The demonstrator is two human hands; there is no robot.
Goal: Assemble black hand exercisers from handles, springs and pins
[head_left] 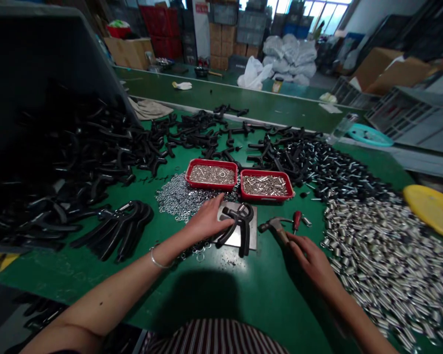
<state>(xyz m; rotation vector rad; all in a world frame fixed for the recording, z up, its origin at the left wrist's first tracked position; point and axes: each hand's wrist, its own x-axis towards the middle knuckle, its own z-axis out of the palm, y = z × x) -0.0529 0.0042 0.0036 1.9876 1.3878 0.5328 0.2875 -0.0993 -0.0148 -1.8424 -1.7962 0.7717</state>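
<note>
My left hand [206,219] steadies a black two-legged spring clamp [245,228], its thumb against one jaw. The clamp lies on a flat metal plate [253,228], its legs pointing toward me, with a small metal spring between its arms. To the right, my right hand [306,250] is closed around the wooden handle of a claw hammer [276,228]. The hammer's head is low beside the plate. A red-handled screwdriver [297,221] and a single loose spring [306,221] lie just beyond it.
Two red trays [211,186] [268,198] of small metal parts stand behind the plate. Washers [175,196] are heaped left; springs [391,265] and bolts [339,167] right. Assembled clamps [120,228] lie left, before a large dark bin [40,44] spilling black parts. A yellow lid [433,211] sits far right.
</note>
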